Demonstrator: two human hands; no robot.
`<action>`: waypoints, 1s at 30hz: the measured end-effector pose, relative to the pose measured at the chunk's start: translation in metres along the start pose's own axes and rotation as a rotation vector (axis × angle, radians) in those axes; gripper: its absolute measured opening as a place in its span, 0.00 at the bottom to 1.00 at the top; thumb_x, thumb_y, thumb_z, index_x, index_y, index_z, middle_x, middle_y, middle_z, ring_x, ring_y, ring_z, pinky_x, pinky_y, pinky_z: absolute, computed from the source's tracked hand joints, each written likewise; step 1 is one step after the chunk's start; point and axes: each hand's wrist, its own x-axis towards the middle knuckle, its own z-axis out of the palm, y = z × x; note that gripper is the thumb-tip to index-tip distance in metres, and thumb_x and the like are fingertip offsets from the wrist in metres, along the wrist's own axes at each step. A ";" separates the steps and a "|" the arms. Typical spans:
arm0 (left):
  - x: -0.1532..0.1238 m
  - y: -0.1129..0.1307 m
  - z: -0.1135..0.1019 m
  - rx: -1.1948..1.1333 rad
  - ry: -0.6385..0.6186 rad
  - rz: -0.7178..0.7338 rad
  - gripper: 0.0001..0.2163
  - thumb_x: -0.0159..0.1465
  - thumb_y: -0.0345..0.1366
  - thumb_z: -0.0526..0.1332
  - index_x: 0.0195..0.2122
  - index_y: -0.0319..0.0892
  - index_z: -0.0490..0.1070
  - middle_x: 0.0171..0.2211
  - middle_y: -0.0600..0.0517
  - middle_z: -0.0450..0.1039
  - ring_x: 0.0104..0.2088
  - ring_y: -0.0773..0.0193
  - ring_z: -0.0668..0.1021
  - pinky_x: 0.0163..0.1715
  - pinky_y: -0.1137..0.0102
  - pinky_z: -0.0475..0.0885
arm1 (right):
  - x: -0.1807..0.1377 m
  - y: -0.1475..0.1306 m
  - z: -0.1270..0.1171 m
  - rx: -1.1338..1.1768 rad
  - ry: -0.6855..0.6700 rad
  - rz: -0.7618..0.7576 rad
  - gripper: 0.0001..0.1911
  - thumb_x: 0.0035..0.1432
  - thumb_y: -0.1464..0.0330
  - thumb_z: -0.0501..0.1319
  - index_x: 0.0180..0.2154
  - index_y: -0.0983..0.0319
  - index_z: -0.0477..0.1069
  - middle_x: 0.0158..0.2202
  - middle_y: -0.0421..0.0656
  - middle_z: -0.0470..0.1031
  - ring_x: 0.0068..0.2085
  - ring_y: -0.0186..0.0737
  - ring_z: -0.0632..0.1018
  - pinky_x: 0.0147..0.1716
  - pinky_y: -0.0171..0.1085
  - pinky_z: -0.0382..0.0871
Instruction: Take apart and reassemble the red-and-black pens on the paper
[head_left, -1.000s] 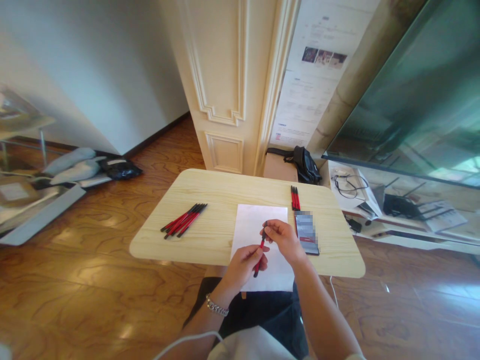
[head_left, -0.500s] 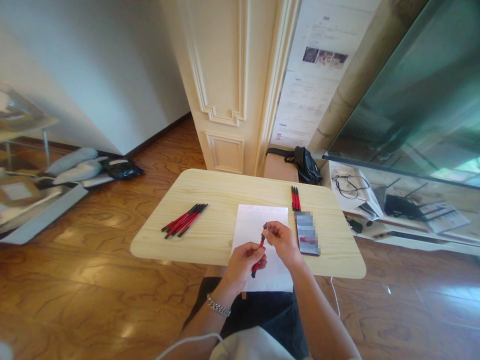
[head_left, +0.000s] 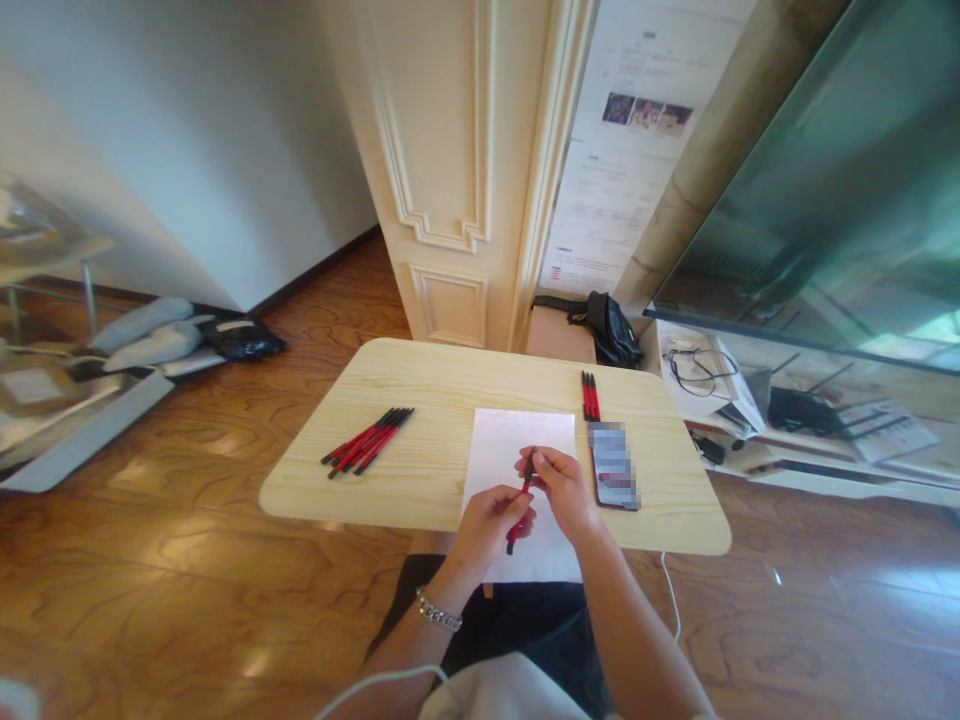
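Note:
A red and black pen [head_left: 513,538] is held between my hands, slanting over a sheet of white paper [head_left: 495,440]. My left hand [head_left: 486,518] is closed around its red barrel, with the black lower end sticking out beneath the fingers. Thumb and fingers of my right hand [head_left: 559,482] pinch the black upper end, partly hiding it. On the left of the table lies a loose bunch of red and black pens [head_left: 369,442]. Several similar pens [head_left: 591,397] lie side by side at the back right, just beyond a phone [head_left: 615,468].
The light wooden table [head_left: 435,375] has rounded corners and stands before a cream panelled door [head_left: 450,180]. Behind it, a black bag [head_left: 611,330] rests on a box. A white cable [head_left: 670,590] hangs at the right; another [head_left: 382,680] crosses near my left forearm.
My right fingers have shifted down slightly and now wrap the pen's black upper end, whose tip showed more before. My left hand keeps its grip nearly unmoved.

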 end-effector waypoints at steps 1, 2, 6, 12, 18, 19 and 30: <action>0.000 -0.001 0.000 0.008 0.005 0.016 0.15 0.55 0.45 0.65 0.31 0.37 0.72 0.25 0.49 0.75 0.23 0.66 0.75 0.26 0.71 0.71 | 0.001 0.001 0.000 -0.016 0.012 -0.011 0.16 0.55 0.56 0.60 0.37 0.61 0.73 0.32 0.44 0.76 0.33 0.37 0.73 0.31 0.36 0.64; 0.001 -0.003 0.000 0.021 0.020 0.038 0.14 0.54 0.45 0.66 0.30 0.37 0.72 0.23 0.50 0.74 0.22 0.67 0.74 0.25 0.71 0.70 | 0.001 0.003 0.000 -0.040 0.035 -0.024 0.14 0.53 0.57 0.62 0.34 0.61 0.73 0.29 0.43 0.75 0.31 0.36 0.72 0.30 0.35 0.63; 0.001 -0.006 0.001 0.038 0.056 0.053 0.13 0.54 0.44 0.66 0.29 0.37 0.72 0.20 0.53 0.72 0.20 0.69 0.72 0.24 0.72 0.69 | 0.002 0.009 0.002 -0.083 0.122 -0.037 0.13 0.48 0.59 0.67 0.27 0.61 0.70 0.23 0.38 0.70 0.25 0.33 0.68 0.26 0.34 0.61; 0.000 -0.003 0.002 -0.001 0.025 -0.004 0.14 0.56 0.45 0.65 0.32 0.36 0.73 0.27 0.48 0.76 0.24 0.67 0.75 0.27 0.71 0.71 | -0.001 0.007 0.003 0.029 0.016 0.027 0.17 0.55 0.56 0.59 0.40 0.61 0.73 0.34 0.45 0.76 0.34 0.38 0.74 0.31 0.36 0.65; -0.001 -0.005 0.001 -0.012 0.036 0.004 0.14 0.55 0.44 0.65 0.31 0.36 0.72 0.23 0.51 0.74 0.22 0.68 0.74 0.26 0.71 0.71 | 0.000 0.009 0.002 -0.009 0.094 0.002 0.13 0.49 0.59 0.66 0.33 0.61 0.73 0.27 0.39 0.73 0.28 0.34 0.71 0.28 0.34 0.62; -0.002 -0.005 0.001 -0.016 0.033 -0.014 0.14 0.56 0.44 0.65 0.32 0.36 0.72 0.26 0.49 0.75 0.24 0.67 0.75 0.28 0.70 0.72 | 0.000 0.009 0.002 0.005 0.075 0.020 0.14 0.51 0.58 0.65 0.35 0.60 0.73 0.29 0.41 0.74 0.30 0.35 0.72 0.29 0.34 0.63; 0.000 -0.006 0.002 -0.013 0.045 -0.020 0.14 0.55 0.44 0.65 0.32 0.36 0.72 0.25 0.48 0.75 0.24 0.66 0.75 0.28 0.69 0.73 | 0.002 0.011 0.001 -0.064 0.097 0.007 0.14 0.51 0.58 0.64 0.32 0.62 0.74 0.28 0.41 0.75 0.29 0.35 0.72 0.30 0.34 0.62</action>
